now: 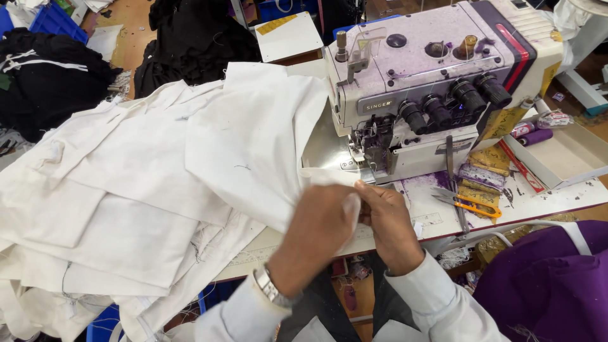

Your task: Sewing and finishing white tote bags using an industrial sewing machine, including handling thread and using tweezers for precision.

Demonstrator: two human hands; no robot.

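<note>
1. Head view: the left hand grips the near corner of a piece of white fabric, with the fingers closed over the cloth and a fold of it bunched against the palm. A metal wristwatch sits on that wrist above a pale shirt cuff.
2. The right hand meets the left just beside it, thumb and fingertips pinched shut on the same edge of cloth; how much cloth lies between the fingers is hidden by the left hand.
3. The white fabric spreads from the hands up and leftwards across the table, its upper part lying against the left side of the sewing machine, and it overlaps a large pile of white pieces that covers the left half of the table.
4. The held corner lies just in front of the machine's needle area, near it but apart.
5. Orange-handled thread snips lie on the table right of the hands, and beyond them stands a shallow white tray.
6. Purple cloth fills the lower right corner, and dark garments are heaped at the upper left.
</note>
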